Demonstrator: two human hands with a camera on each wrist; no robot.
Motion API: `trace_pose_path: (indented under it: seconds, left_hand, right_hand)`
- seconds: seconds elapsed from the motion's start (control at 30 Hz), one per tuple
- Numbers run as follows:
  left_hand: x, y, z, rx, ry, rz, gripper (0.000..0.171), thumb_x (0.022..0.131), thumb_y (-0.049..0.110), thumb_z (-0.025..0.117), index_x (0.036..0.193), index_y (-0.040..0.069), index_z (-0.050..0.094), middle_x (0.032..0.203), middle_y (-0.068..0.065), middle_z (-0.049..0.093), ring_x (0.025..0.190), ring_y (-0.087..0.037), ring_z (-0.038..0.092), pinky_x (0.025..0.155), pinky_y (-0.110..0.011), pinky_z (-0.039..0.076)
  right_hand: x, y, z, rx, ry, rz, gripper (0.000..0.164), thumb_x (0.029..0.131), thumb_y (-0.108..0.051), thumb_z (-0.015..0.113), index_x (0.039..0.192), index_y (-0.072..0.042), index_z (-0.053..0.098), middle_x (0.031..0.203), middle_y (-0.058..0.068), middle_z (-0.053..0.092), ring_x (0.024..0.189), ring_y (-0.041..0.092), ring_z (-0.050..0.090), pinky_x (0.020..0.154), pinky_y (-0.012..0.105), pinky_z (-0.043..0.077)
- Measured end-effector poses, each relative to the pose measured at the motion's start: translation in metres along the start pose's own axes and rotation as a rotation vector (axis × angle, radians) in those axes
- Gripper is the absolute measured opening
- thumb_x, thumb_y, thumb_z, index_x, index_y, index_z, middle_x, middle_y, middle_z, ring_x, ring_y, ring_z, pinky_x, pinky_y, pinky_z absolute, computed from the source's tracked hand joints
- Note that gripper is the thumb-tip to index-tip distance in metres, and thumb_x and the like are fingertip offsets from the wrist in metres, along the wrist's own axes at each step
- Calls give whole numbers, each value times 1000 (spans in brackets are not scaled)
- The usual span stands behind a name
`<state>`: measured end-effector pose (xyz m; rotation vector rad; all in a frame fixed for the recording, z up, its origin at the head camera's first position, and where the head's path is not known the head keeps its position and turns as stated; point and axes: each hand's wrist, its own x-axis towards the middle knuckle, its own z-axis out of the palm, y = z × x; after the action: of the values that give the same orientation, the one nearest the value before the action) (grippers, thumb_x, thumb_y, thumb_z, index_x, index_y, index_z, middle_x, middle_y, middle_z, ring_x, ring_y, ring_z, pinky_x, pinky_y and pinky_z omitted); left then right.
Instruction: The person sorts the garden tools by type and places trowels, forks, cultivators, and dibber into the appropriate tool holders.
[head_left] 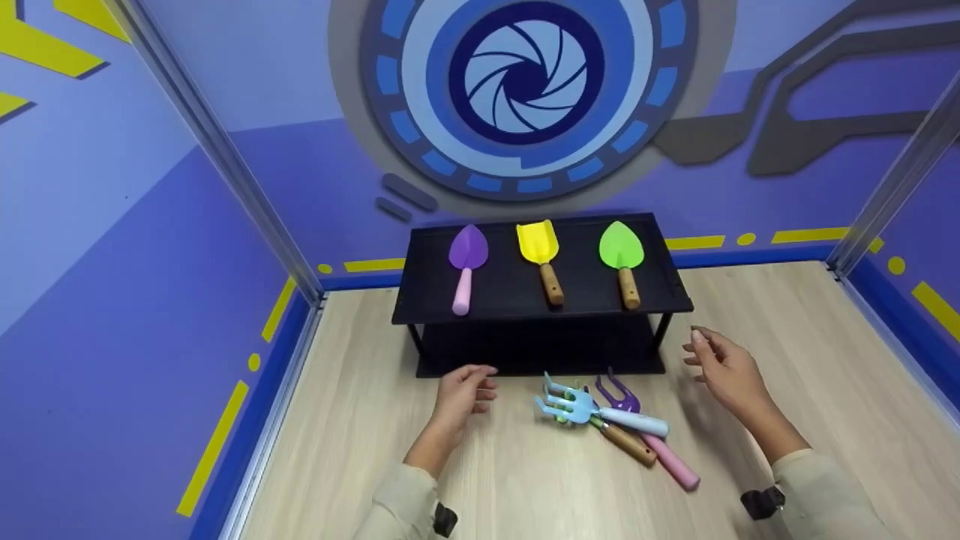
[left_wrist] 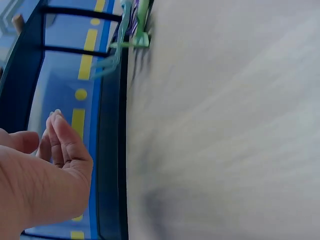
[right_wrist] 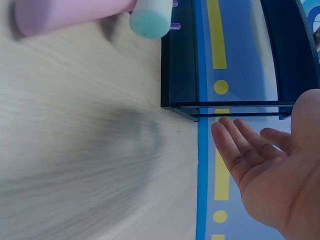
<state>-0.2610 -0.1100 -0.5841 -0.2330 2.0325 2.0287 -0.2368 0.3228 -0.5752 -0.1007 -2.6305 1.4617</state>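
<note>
The pale-blue fork [head_left: 611, 415] lies across the green fork [head_left: 625, 441] and purple fork [head_left: 628, 403].

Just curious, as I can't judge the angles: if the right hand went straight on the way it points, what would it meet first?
Probably the right end of the black two-tier shelf, near its front leg. The right hand points that way, though depth is unclear.

There are three trowels [head_left: 540, 247], three rakes [head_left: 577, 407], one shelf [head_left: 505, 279].
</note>
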Motion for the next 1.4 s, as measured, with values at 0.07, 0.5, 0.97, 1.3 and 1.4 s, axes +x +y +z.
trace_pose_path:
  seconds: [0.07, 0.5, 0.97, 1.3, 1.4]
  left_hand:
    - [0, 1, -9, -18, 23, -3, 31, 110, 24, 59, 124, 0, 72, 100, -7, 75, 79, -9, 70, 67, -21, 58]
    - [1, 12, -62, -159, 205, 13, 39, 114, 32, 52, 126, -2, 68, 90, 1, 72, 82, -13, 68, 67, -22, 55]
    - [18, 78, -90, -176, 317, 95, 73, 112, 59, 39, 152, -2, 50, 148, -18, 60, 135, -27, 59, 121, -45, 45]
    - [45, 101, -96, -48, 218, 31, 60, 111, 38, 56, 162, 8, 44, 173, -12, 39, 162, -29, 35, 134, -45, 31]
    - [49, 95, -101, -118, 206, 51, 56, 110, 32, 60, 159, 6, 49, 167, -12, 48, 157, -28, 44, 132, -42, 35]
  right_hand:
    - [-2, 3, 0, -2, -10, 4, 65, 115, -48, 39, 156, 1, 49, 138, 31, 68, 108, 20, 78, 80, 32, 67]
    - [-11, 27, 2, -29, -79, 68, 69, 114, -51, 41, 154, 5, 49, 136, 32, 69, 107, 18, 77, 76, 29, 65]
    - [-16, 21, 3, -35, -58, 34, 65, 115, -48, 41, 154, 4, 50, 135, 30, 70, 110, 30, 78, 79, 30, 66]
    - [-23, 15, 8, -11, -63, 40, 66, 115, -48, 42, 155, 3, 48, 136, 32, 69, 120, 46, 73, 83, 39, 67]
    - [-24, 13, 10, -18, -55, 26, 64, 115, -47, 44, 154, 3, 50, 135, 31, 70, 118, 45, 74, 84, 40, 67]
